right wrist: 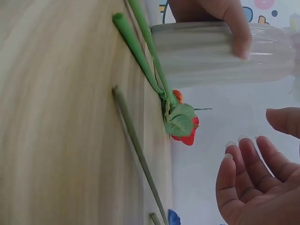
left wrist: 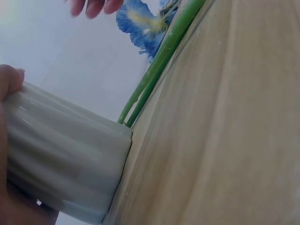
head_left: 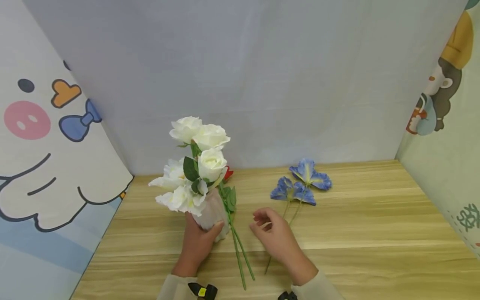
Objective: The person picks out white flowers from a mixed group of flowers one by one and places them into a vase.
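Note:
My left hand (head_left: 196,241) grips a pale, ribbed vase (head_left: 213,210) low on its side, thumb across the front. White roses (head_left: 212,163) and ruffled white flowers (head_left: 182,198) stand in the vase and hide its mouth. In the right wrist view my right hand (right wrist: 262,187) holds nothing, its fingers loosely bent and the thumb apart. It hovers between the vase and two blue flowers (head_left: 307,175). Red flowers (right wrist: 187,133) with green stems (head_left: 240,258) lie on the table just right of the vase; their heads are mostly hidden in the head view.
The wood-grain table (head_left: 356,237) meets a grey backdrop (head_left: 300,83) behind the flowers. Printed cartoon panels stand at the left (head_left: 41,166) and right (head_left: 442,175). One thin stem (head_left: 268,264) of the blue flowers reaches toward the front, beneath my right hand.

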Demonstrator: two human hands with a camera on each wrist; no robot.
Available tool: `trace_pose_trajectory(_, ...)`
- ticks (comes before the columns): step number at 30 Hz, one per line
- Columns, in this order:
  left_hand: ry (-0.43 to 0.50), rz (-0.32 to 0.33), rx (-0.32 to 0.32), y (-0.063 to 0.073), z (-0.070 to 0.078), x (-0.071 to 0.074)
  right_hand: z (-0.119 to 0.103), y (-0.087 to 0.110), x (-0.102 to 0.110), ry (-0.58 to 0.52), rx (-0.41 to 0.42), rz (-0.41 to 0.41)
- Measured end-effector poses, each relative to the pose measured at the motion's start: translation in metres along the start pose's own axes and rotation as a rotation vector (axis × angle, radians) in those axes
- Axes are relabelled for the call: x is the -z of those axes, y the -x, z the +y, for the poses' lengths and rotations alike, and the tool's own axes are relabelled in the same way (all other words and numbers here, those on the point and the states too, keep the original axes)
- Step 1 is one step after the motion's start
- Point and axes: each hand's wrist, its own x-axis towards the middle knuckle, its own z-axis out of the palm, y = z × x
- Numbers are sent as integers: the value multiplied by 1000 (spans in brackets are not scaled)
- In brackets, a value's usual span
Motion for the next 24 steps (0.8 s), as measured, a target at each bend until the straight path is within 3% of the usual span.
trace_pose_trajectory(8, 24, 1, 1, 0, 3, 0, 0, 12, 20, 52, -12, 52)
trace_pose_trajectory(17, -19, 8, 36, -2, 6, 12, 5, 23, 42, 91, -16, 66)
trace_pose_trajectory(24, -9, 35, 24, -5, 9, 19, 2, 33, 61, 185, -12, 98)
